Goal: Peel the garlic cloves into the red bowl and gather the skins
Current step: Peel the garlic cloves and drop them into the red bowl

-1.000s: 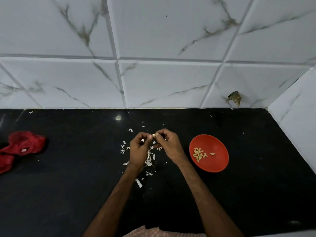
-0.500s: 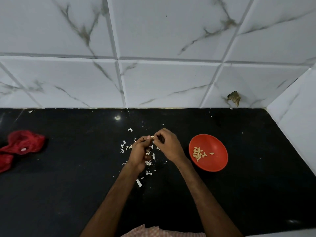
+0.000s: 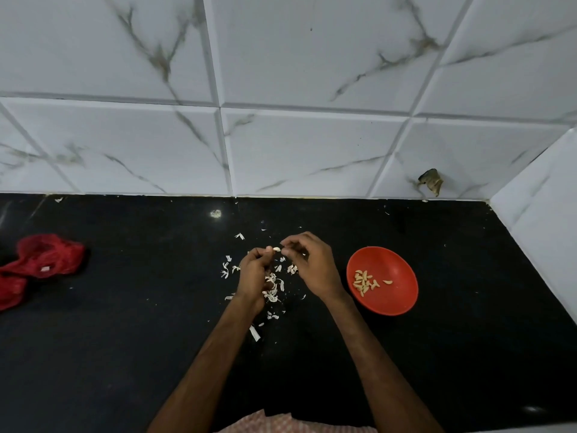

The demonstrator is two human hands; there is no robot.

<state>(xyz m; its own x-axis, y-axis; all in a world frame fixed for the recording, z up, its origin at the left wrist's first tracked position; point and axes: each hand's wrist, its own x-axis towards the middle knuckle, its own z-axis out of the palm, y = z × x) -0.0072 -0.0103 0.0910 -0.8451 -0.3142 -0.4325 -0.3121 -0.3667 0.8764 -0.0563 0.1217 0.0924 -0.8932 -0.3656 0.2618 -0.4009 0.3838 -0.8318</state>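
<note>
Garlic clove (image 3: 276, 249) pinched in left grip (image 3: 254, 273), right grip (image 3: 312, 264) nipping its tip; red bowl (image 3: 396, 264) sits nearer the right one.

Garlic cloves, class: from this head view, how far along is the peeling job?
Done: a small heap of peeled cloves lies in the red bowl. In hand: the left hand and right hand pinch one clove between them. Left: skins lie scattered on the black counter, not yet gathered.

Glossy black stone countertop (image 3: 437, 354); smooth, marble-veined wall tiles (image 3: 312, 57); papery white garlic skins (image 3: 273, 289); a smooth red bowl (image 3: 402, 295), probably plastic; coarse red mesh bag (image 3: 46, 257) at left.
</note>
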